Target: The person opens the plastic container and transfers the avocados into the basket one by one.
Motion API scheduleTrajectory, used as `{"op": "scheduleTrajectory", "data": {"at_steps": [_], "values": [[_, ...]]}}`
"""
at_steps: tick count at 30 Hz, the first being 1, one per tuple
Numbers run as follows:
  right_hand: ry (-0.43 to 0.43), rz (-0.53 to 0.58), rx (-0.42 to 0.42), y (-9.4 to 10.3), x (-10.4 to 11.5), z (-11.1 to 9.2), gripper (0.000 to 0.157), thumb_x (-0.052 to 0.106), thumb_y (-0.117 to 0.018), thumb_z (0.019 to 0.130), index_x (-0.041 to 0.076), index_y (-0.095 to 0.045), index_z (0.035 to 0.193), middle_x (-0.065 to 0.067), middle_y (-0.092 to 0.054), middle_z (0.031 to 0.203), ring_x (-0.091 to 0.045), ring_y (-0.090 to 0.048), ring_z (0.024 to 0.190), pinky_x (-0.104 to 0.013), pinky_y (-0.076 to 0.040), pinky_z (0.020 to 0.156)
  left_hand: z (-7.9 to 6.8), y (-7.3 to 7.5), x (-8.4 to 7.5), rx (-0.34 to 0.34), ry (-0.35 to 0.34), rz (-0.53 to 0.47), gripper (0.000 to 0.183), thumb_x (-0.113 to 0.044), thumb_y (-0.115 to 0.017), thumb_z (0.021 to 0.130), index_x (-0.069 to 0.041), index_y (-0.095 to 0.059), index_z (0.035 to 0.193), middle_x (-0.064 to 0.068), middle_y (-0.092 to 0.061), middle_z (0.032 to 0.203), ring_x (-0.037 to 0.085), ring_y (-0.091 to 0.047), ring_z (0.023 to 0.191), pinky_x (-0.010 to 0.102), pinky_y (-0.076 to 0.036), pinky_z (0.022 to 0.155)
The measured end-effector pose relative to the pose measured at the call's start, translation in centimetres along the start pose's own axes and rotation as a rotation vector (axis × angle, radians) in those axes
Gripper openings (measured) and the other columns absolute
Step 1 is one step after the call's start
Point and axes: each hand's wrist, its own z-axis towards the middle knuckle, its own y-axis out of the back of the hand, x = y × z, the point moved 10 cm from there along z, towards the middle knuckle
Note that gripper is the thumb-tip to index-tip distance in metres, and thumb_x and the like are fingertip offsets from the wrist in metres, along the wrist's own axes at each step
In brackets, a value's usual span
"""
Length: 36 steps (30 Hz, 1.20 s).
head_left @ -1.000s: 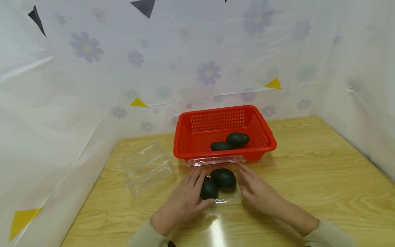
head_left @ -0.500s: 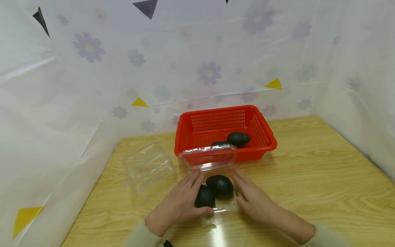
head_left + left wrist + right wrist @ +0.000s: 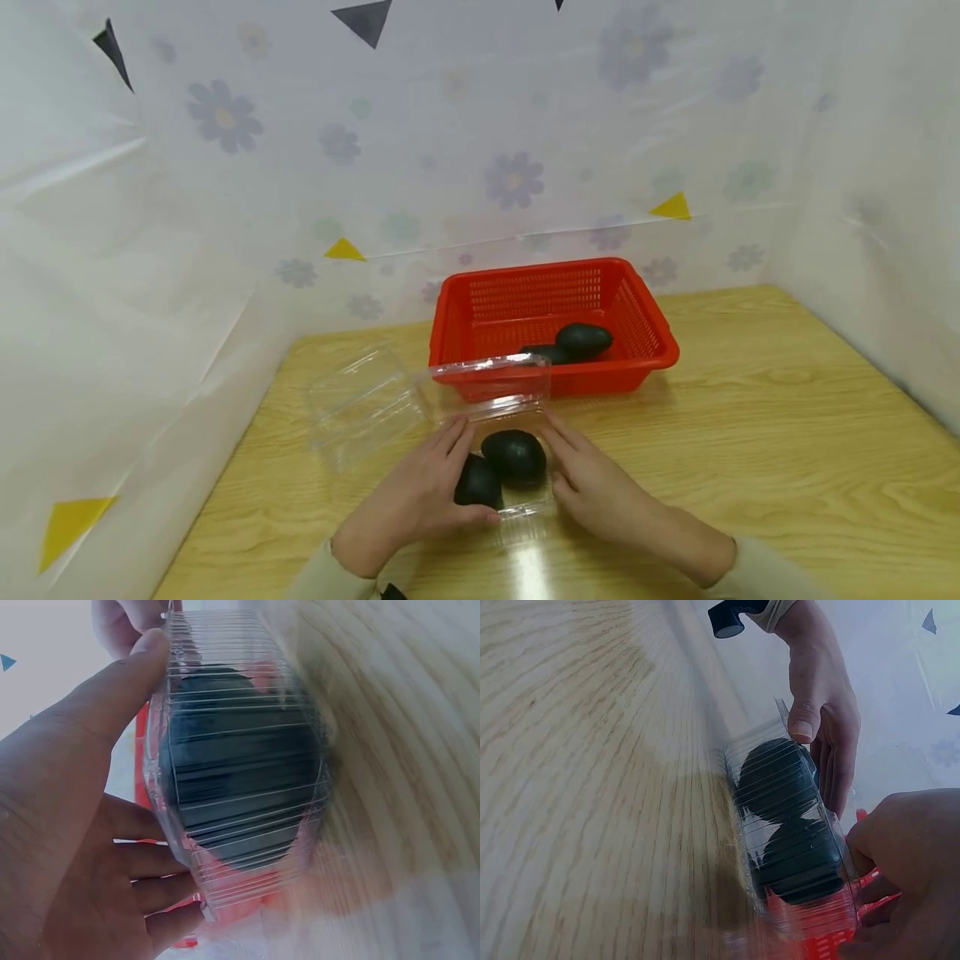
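Observation:
A clear plastic clamshell box (image 3: 525, 510) stands near the table's front with its lid (image 3: 487, 385) raised at the back. Two dark green avocados (image 3: 514, 458) lie in its base, one partly behind my left fingers. My left hand (image 3: 420, 483) grips the left side, thumb along the front edge and fingers toward the back. My right hand (image 3: 600, 487) rests its fairly straight fingers against the right side. Through the ribbed wall, an avocado (image 3: 240, 765) fills much of the left wrist view. Both avocados (image 3: 801, 859) show in the right wrist view, between the two hands.
A red plastic basket (image 3: 442, 333) holding two more avocados (image 3: 583, 341) stands behind the clamshell. Another clear plastic container (image 3: 367, 408) lies open on the wooden table (image 3: 750, 417) to the left. White floral sheeting (image 3: 420, 150) encloses the back and sides.
Both hands and the clamshell with its avocados have shifted left and slightly toward the front. The lid has swung from lower down to more upright, now overlapping the basket's front.

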Motion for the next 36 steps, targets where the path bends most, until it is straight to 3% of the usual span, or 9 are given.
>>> {"op": "scheduleTrajectory", "data": {"at_steps": [4,13,22,29,36], "values": [[0.021,-0.037,0.01,0.1,0.3,0.4,0.064,0.005,-0.062,0.091,0.001,-0.039,0.15,-0.016,-0.029,0.161,-0.036,-0.039,0.143,-0.053,-0.039,0.112,0.0,0.0,0.4,-0.005,0.022,0.022,0.115,-0.081,-0.058,0.076,-0.003,-0.028,0.156,0.015,-0.027,0.163,0.033,-0.027,0.151,0.048,-0.034,0.118],[0.23,-0.173,0.049,0.5,2.1,1.3,0.056,0.014,-0.071,0.089,0.003,-0.053,0.141,-0.017,-0.051,0.146,-0.04,-0.042,0.14,-0.057,-0.04,0.111,0.0,-0.3,0.5,-0.023,0.022,0.056,0.115,-0.082,-0.055,0.078,-0.002,-0.027,0.156,0.015,-0.026,0.163,0.032,-0.027,0.151,0.048,-0.033,0.119],[0.356,-0.174,0.152,-0.2,4.0,2.0,0.055,0.019,-0.075,0.089,0.008,-0.056,0.139,-0.009,-0.053,0.143,-0.024,-0.059,0.124,-0.044,-0.052,0.102,-0.2,-0.3,0.5,-0.045,0.009,0.065,0.111,-0.078,-0.056,0.081,-0.002,-0.026,0.156,0.015,-0.025,0.163,0.031,-0.025,0.152,0.046,-0.032,0.12],[0.388,-0.21,0.18,-1.1,4.2,3.1,0.059,0.02,-0.077,0.087,0.009,-0.053,0.14,-0.008,-0.053,0.14,-0.023,-0.061,0.12,-0.042,-0.055,0.099,-0.2,-0.2,0.4,-0.063,-0.008,0.061,0.109,-0.076,-0.057,0.082,-0.001,-0.027,0.155,0.016,-0.027,0.162,0.031,-0.027,0.151,0.047,-0.032,0.12],[0.319,-0.221,0.204,-1.8,3.5,4.1,0.057,0.025,-0.077,0.087,0.013,-0.053,0.138,-0.007,-0.054,0.139,-0.023,-0.06,0.12,-0.043,-0.054,0.099,-0.2,-0.2,0.4,-0.057,-0.005,0.048,0.109,-0.074,-0.06,0.082,-0.001,-0.027,0.156,0.016,-0.027,0.163,0.031,-0.026,0.151,0.046,-0.031,0.12]]}}
